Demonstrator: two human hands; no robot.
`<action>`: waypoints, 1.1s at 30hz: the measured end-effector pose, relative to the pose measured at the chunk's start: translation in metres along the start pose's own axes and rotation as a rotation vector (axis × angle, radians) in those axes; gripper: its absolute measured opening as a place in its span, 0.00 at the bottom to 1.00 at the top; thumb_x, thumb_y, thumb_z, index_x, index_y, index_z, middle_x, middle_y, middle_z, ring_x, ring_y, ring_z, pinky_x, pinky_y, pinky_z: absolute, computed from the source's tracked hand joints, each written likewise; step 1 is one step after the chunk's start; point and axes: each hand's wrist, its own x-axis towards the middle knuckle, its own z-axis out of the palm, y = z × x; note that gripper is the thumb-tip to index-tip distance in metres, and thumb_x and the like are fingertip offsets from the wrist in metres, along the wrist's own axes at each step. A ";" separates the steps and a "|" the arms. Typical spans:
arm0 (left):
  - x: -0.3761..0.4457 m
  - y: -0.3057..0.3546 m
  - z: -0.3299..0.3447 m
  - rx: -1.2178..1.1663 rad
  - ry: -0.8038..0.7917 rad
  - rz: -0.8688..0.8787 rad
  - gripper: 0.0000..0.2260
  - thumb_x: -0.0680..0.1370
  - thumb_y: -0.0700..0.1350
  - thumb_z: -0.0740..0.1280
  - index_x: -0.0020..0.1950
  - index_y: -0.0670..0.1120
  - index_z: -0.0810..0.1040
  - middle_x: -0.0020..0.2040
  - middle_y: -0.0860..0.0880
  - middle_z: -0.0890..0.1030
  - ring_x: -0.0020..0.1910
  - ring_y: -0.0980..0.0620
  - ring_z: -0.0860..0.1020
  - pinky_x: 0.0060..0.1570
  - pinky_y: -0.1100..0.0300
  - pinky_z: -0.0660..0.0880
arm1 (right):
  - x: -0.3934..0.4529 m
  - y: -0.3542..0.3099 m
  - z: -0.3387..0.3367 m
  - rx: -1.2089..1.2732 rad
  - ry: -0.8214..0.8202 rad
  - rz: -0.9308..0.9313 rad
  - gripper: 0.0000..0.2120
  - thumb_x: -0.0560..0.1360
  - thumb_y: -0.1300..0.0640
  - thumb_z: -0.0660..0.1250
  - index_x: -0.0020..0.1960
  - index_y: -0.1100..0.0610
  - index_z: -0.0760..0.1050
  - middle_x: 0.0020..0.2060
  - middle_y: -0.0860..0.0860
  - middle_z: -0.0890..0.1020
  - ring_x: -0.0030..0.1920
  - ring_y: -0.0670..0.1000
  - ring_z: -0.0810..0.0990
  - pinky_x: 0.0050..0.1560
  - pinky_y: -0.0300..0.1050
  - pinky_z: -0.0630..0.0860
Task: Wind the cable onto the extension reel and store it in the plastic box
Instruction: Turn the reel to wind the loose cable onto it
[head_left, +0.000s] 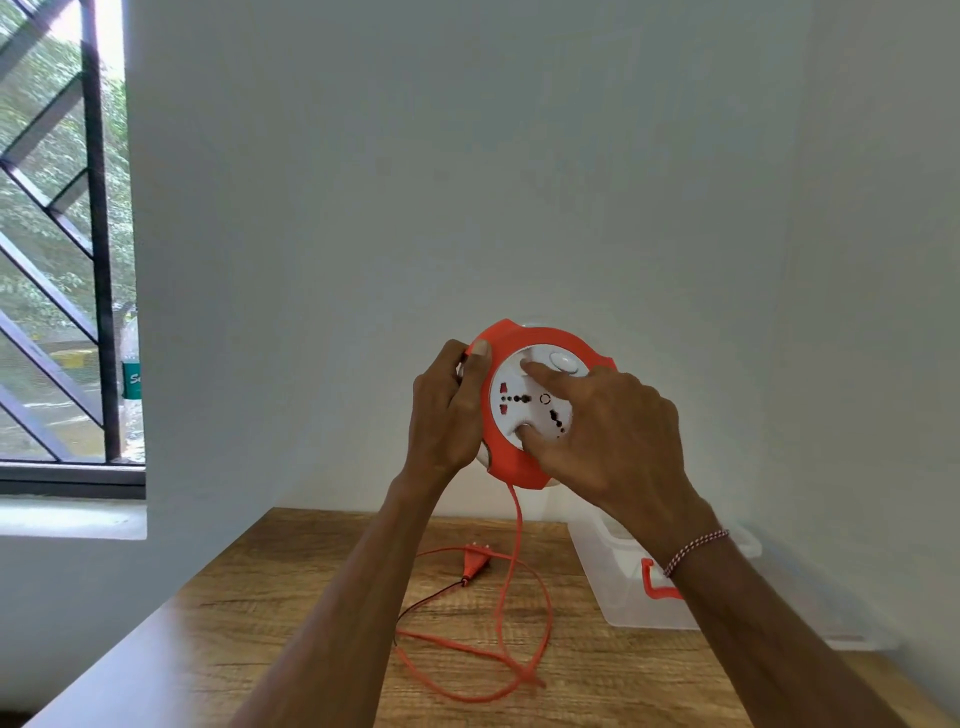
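Observation:
I hold a round orange extension reel (506, 457) with a white socket face up in the air above the table. My left hand (447, 410) grips its left rim. My right hand (608, 431) lies on the white face, with a finger and the thumb pressed into its recesses. An orange cable (517, 551) hangs from the bottom of the reel and lies in loose loops on the wooden table (260, 623). Its orange plug (475, 561) rests on the table. A clear plastic box (618, 587) with an orange latch stands at the right, partly hidden by my right forearm.
A white wall rises right behind the table. A barred window (67, 260) with a sill is at the left, and a plastic bottle (131, 374) stands at its edge. The table's left edge runs diagonally toward me.

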 end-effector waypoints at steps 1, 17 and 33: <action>0.000 0.000 0.000 0.002 0.001 0.002 0.15 0.81 0.56 0.57 0.48 0.46 0.76 0.40 0.58 0.82 0.35 0.57 0.82 0.31 0.64 0.79 | 0.001 -0.001 0.000 0.017 0.012 0.028 0.32 0.68 0.30 0.62 0.67 0.47 0.73 0.54 0.53 0.83 0.46 0.56 0.84 0.45 0.51 0.80; -0.001 -0.001 0.000 -0.035 -0.013 -0.017 0.11 0.82 0.54 0.57 0.48 0.50 0.75 0.39 0.62 0.83 0.36 0.57 0.83 0.32 0.67 0.78 | 0.010 0.013 -0.014 0.109 -0.145 -0.252 0.15 0.65 0.60 0.78 0.50 0.47 0.83 0.60 0.54 0.77 0.60 0.57 0.70 0.51 0.53 0.78; -0.001 0.001 -0.001 -0.068 -0.017 -0.034 0.14 0.82 0.53 0.58 0.47 0.45 0.75 0.38 0.55 0.83 0.34 0.54 0.83 0.31 0.66 0.78 | 0.003 0.006 -0.009 -0.050 -0.062 -0.072 0.26 0.67 0.40 0.71 0.65 0.37 0.72 0.57 0.52 0.79 0.52 0.53 0.76 0.47 0.49 0.78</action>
